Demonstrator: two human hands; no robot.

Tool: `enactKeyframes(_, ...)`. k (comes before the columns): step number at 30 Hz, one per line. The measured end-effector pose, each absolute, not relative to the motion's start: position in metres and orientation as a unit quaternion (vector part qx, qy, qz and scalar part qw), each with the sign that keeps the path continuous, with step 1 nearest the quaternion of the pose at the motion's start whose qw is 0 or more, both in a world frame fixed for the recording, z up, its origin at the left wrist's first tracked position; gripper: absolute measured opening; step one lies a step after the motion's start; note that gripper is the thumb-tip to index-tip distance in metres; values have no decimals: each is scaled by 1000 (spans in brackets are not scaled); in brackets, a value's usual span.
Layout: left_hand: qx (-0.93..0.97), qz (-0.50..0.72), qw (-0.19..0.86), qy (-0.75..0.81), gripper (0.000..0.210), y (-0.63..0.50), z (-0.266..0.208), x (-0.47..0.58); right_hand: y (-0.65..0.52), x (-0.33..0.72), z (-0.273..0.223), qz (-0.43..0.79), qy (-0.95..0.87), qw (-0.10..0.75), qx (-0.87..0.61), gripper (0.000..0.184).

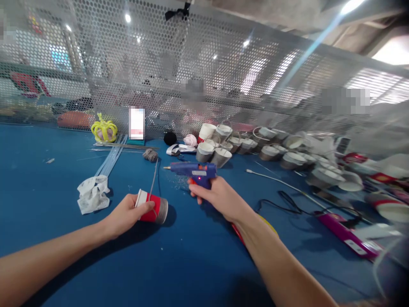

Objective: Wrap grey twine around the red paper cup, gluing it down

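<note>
My left hand [129, 213] is closed around a red and white paper cup [152, 208] tilted on its side. Grey yarn is wrapped round one end of the cup. A strand of that yarn [155, 175] runs from the cup up to a small grey ball of yarn [150, 154] on the table. My right hand [220, 194] grips a blue hot glue gun [194, 170], its nozzle pointing left above the table and apart from the cup. A small red light shows on the gun's body.
Glue sticks [113, 155] and a crumpled white tissue [93, 194] lie at left. Several grey-wrapped cups [206, 151] stand along the back and right. A purple power strip [347, 234] and cables lie at right. A perforated metal screen [217, 64] rises behind the blue table [128, 273].
</note>
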State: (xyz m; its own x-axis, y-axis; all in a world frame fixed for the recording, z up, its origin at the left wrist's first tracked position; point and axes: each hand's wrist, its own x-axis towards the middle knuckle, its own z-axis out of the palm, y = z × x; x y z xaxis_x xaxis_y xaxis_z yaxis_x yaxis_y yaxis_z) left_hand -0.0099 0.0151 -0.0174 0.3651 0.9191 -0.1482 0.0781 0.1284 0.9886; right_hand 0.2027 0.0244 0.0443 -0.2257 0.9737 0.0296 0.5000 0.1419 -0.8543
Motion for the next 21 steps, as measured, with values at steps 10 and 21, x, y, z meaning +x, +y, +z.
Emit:
enactKeyframes(10, 612, 345, 564, 433, 26, 20, -23, -16, -2, 203, 46, 337, -692, 192, -608, 26)
enactKeyframes(21, 635, 335, 545, 434, 31, 24, -24, -16, -9, 197, 44, 263, -713, 130, -637, 35)
